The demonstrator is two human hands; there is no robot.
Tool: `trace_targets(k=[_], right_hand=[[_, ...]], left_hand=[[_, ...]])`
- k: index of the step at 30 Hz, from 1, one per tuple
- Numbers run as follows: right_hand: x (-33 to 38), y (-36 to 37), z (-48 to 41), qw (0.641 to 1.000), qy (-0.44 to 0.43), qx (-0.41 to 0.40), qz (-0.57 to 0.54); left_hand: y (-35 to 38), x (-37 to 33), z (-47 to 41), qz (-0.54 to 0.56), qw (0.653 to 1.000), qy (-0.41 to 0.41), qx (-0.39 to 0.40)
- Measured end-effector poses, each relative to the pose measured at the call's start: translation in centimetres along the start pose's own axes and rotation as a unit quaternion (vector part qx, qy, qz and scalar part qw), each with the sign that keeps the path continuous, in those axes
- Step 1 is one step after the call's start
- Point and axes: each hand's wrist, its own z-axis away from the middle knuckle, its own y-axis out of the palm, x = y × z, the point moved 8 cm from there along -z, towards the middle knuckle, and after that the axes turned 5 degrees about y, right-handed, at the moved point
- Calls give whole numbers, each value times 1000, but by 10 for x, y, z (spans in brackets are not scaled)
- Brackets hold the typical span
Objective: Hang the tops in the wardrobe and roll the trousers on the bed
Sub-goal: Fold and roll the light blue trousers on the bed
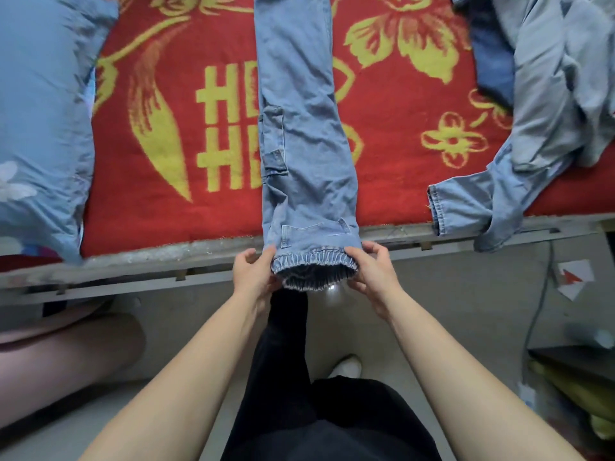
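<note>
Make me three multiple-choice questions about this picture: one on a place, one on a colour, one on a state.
1. Where on the bed does the blue pillow lie? A) at the left B) at the right C) at the middle
2. What is the blanket's main colour? A) green B) red C) white
3. What are the left hand and right hand doing? A) hanging idle B) pressing the pillow C) gripping the jeans' elasticated end
Answers: 1 A, it fills the left end while the jeans lie mid-bed; 2 B, red with yellow flowers; 3 C, each grips one side of it.
</note>
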Motion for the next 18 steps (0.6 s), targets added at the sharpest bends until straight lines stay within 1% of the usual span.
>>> trace_targets(k=[2,4,5,7,8,9,10,12,14,15,16,18], right_hand=[[38,12,-11,997,-58,1,42],[76,26,-26,992,-98,-6,75],[94,33,-35,991,-105,-8,77],[118,46,-59,995,-82,2,54],[130,53,-72,996,-74,8,55],[140,60,-85,995,-71,11,75],[149,66,-100,991,-72,5,110],[169,79,-127,977,-85,-17,193],[184,85,-158,945,-92,-75,304],[190,85,-172,924,-87,-115,354],[193,84,-185,906,-74,-148,389],[190,85,-212,889,-32,-182,420]], left_hand=[[10,-34,-16,-30,998,54,2],[27,-70,-35,-3,996,92,17],[35,-84,-48,23,996,88,20],[51,-106,-75,63,995,66,48],[59,-116,-90,47,994,66,75],[67,-124,-105,1,991,80,103],[76,-132,-120,-70,983,102,134],[94,-143,-148,-216,947,157,176],[108,-151,-179,-331,908,210,151],[113,-152,-194,-382,889,220,126],[115,-151,-208,-423,874,216,105],[120,-141,-237,-462,864,182,89]])
